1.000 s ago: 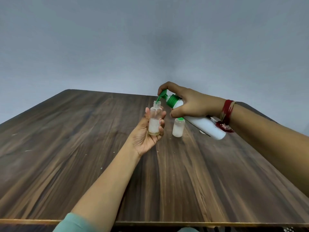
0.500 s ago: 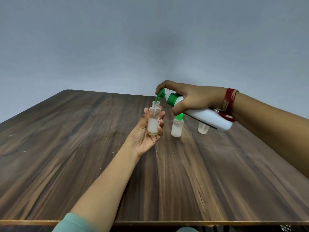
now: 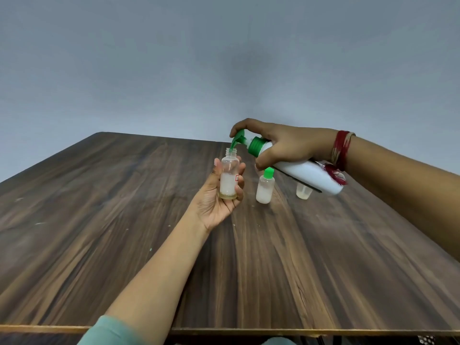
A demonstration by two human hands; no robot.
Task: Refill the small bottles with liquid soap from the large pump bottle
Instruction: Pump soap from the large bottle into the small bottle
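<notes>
We have swung the pump bottle (image 3: 306,176) nearly level, its nozzle (image 3: 236,141) at the mouth of the small bottle (image 3: 229,181).
Our right hand (image 3: 286,148) grips its neck, forefinger on the pump. The fingers (image 3: 240,181) of our left hand (image 3: 215,204) curl round the small bottle, roughly half full, above the tabletop (image 3: 124,220) and left of a capped bottle (image 3: 265,190). Soap may be flowing, but it is hard to see; filling goes on.

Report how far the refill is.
Done: the green-capped bottle stands mostly full. In hand: the left hand holds the open bottle, about half full, under the spout of the pump bottle, tilted by the right hand. Left: the clear bottle behind it looks nearly empty.
</notes>
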